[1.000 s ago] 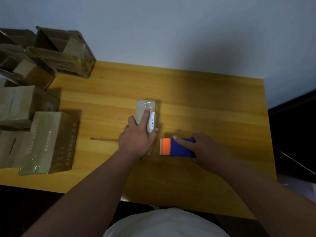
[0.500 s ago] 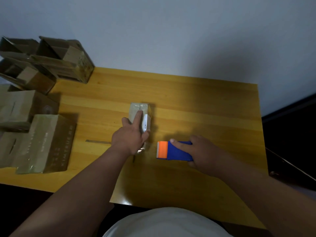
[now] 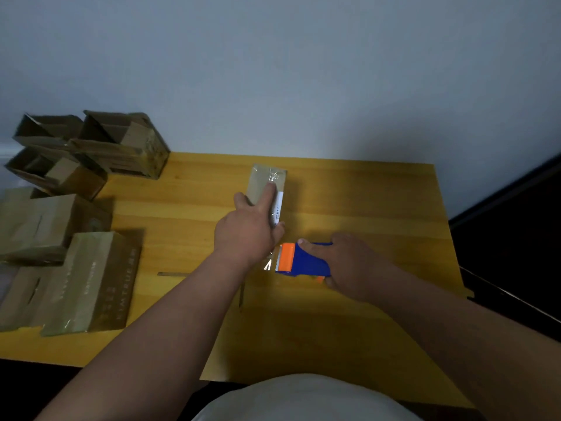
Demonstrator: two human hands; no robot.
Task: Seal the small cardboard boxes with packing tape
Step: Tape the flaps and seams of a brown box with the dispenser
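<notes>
Holding the small box [image 3: 267,189] flat in the middle of the table [image 3: 379,202], the left hand [image 3: 247,230] lies over it, forefinger stretched along the taped top and thumb on its side, probably to keep it from sliding. The right hand [image 3: 353,267] wraps its fingers around the blue and orange tape dispenser [image 3: 303,259], just beside the box's near end, where a piece of tape seems to hang loose.
</notes>
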